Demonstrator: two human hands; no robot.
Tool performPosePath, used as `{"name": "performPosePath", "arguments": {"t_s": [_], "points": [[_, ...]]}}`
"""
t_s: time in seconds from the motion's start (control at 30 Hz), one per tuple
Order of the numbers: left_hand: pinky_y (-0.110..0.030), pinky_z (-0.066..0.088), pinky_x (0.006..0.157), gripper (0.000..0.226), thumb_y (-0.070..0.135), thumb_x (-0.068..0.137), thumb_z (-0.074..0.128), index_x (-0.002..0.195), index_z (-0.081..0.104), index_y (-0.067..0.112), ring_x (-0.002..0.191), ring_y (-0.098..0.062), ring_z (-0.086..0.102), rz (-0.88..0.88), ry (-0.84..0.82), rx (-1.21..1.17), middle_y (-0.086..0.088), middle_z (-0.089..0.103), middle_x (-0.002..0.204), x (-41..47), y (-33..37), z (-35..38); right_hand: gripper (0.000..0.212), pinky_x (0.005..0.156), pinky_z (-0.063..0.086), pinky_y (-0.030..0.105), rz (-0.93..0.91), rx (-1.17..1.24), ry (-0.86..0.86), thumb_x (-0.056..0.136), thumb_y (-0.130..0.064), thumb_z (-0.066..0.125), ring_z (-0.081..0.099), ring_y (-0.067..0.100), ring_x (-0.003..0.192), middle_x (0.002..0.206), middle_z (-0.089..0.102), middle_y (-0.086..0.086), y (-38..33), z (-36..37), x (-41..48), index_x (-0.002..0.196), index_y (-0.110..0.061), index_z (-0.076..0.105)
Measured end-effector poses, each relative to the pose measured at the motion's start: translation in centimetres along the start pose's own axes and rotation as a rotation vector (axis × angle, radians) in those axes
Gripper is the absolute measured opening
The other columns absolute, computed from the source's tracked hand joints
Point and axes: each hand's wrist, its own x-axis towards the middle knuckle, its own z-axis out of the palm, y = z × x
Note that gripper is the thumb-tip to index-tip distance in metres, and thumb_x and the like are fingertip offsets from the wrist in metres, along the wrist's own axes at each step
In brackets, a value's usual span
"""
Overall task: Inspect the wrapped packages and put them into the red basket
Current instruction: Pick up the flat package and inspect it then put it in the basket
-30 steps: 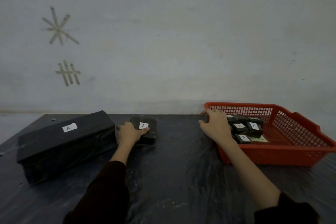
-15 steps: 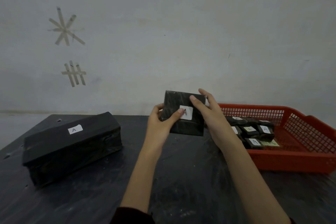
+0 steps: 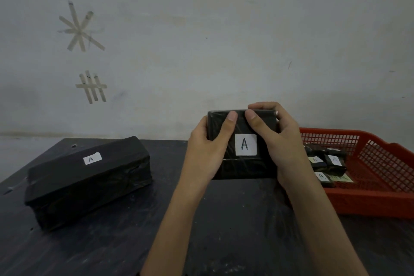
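I hold a small black wrapped package [image 3: 244, 168] with a white "A" label up in front of me, above the dark table. My left hand [image 3: 206, 148] grips its left side, thumb across the top face. My right hand [image 3: 277, 141] grips its right side, fingers curled over the top edge. A large black wrapped package [image 3: 89, 181] with an "A" label lies on the table at the left. The red basket [image 3: 380, 199] stands at the right and holds several small black labelled packages [image 3: 329, 163].
The dark table [image 3: 224, 231] meets a pale wall at the back. Tape marks [image 3: 80, 29] are stuck on the wall at the upper left. The basket sits near the table's right side.
The small package went from the table under my left hand up into both hands. It has since come closer and turned so its label faces me squarely. My right hand left the basket rim.
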Motion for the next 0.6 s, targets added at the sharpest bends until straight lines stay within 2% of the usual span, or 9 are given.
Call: {"name": "performPosePath", "arguments": {"t_s": [0.23,0.37,0.5,0.6], "points": [[-0.043,0.059,0.080,0.037,0.049,0.084,0.062,0.096,0.067,0.015,0.084,-0.020,0.073,-0.044,0.044,-0.032,-0.006,0.075,0.090,0.0,0.2,-0.1,0.007,0.054,0.054,0.022,0.034,0.022,-0.047,0.088,-0.020,0.064,0.069,0.007,0.066,0.072,0.068,-0.010,0.0,0.1,-0.2,0.095,-0.019,0.063],[-0.039,0.060,0.079,0.038,0.050,0.087,0.058,0.098,0.069,0.015,0.086,-0.021,0.073,-0.108,0.027,-0.100,-0.006,0.076,0.091,0.0,0.2,-0.4,0.011,0.052,0.054,0.024,0.079,0.059,-0.107,0.094,-0.020,0.055,0.068,0.010,0.065,0.071,0.068,-0.009,0.0,-0.1,-0.2,0.102,-0.025,0.062],[-0.032,0.058,0.079,0.027,0.039,0.088,0.062,0.105,0.068,0.018,0.091,-0.016,0.072,-0.097,-0.082,-0.062,-0.002,0.076,0.098,0.2,0.3,-0.9,0.010,0.051,0.053,0.023,0.049,0.071,-0.043,0.097,-0.020,0.052,0.067,0.006,0.063,0.069,0.068,-0.012,0.4,-0.1,-0.1,0.102,-0.023,0.059],[-0.031,0.059,0.077,0.023,0.028,0.088,0.065,0.108,0.066,0.016,0.090,-0.016,0.072,-0.051,-0.060,-0.058,-0.004,0.075,0.099,0.3,0.2,-1.2,0.017,0.055,0.055,0.025,0.070,0.054,-0.081,0.092,-0.024,0.057,0.070,0.010,0.069,0.083,0.071,-0.004,0.5,-0.4,0.0,0.109,-0.026,0.058]]}}
